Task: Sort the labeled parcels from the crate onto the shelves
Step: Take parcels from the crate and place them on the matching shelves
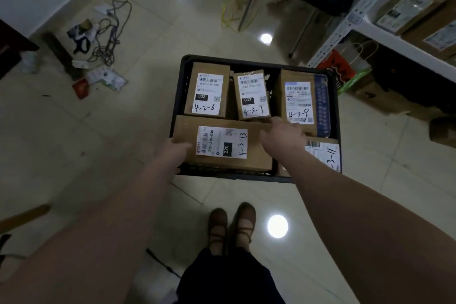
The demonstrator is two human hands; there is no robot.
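Left hand (177, 153) gripping 4-3-13 parcel (222, 142) end, right hand (283, 136) seemingly curled on its other end

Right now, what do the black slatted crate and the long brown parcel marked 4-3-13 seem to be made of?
The black slatted crate: likely moulded plastic, matte, judging by its thin slotted walls. The long brown parcel marked 4-3-13: looks like cardboard, dull brown with creased edges, carrying a white paper label.

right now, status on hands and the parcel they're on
Left hand grips parcel 4-3-13 left end, right hand right end. In crate. Other parcels packed alongside.
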